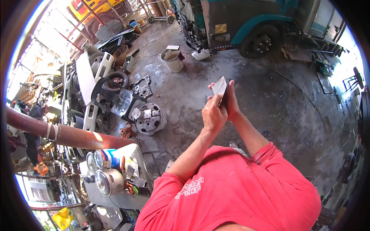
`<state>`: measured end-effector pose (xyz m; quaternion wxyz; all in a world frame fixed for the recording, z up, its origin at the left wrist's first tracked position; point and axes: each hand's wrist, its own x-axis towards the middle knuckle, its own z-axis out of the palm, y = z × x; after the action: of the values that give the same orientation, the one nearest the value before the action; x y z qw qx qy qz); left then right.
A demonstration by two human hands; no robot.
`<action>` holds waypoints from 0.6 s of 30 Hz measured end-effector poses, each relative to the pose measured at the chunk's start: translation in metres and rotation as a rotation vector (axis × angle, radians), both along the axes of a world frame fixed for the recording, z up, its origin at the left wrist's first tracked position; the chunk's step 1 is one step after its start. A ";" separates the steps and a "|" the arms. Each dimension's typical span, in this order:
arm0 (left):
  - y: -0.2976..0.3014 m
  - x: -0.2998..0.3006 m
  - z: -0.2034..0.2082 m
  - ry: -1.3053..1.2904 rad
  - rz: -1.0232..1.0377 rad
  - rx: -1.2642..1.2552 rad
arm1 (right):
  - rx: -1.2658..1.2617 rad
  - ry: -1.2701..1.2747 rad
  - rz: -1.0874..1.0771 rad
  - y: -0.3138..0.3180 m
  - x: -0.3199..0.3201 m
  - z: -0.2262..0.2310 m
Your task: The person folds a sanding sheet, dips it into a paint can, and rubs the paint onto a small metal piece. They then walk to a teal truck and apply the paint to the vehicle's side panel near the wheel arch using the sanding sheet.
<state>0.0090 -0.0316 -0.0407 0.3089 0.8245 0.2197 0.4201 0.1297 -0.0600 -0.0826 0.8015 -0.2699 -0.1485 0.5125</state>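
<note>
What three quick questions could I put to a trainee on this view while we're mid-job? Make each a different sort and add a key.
1. Multiple choice: with the left hand and right hand close together, where is the pale flat piece?
A) lying on the floor
B) held up at the hands
C) under the truck

2. True or false: the bucket is lying on its side.

3. Fill in the missing words: small pale pieces lie on the round metal ____.

Key:
1. B
2. False; it stands upright.
3. Wheel rim
</note>
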 end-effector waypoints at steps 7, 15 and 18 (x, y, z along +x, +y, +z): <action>-0.010 0.009 0.023 -0.067 0.051 -0.095 | -0.087 -0.159 -0.069 0.006 0.010 0.008; 0.032 0.020 0.061 -0.104 -0.027 -0.220 | -0.277 -0.799 -0.302 0.000 -0.014 -0.002; -0.010 0.014 0.048 0.075 -0.067 -0.044 | 0.071 -0.076 -0.113 -0.008 0.020 0.018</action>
<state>0.0227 -0.0417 0.0077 0.3325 0.8395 0.2126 0.3735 0.1502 -0.0685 -0.0648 0.8320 -0.2685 -0.1815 0.4503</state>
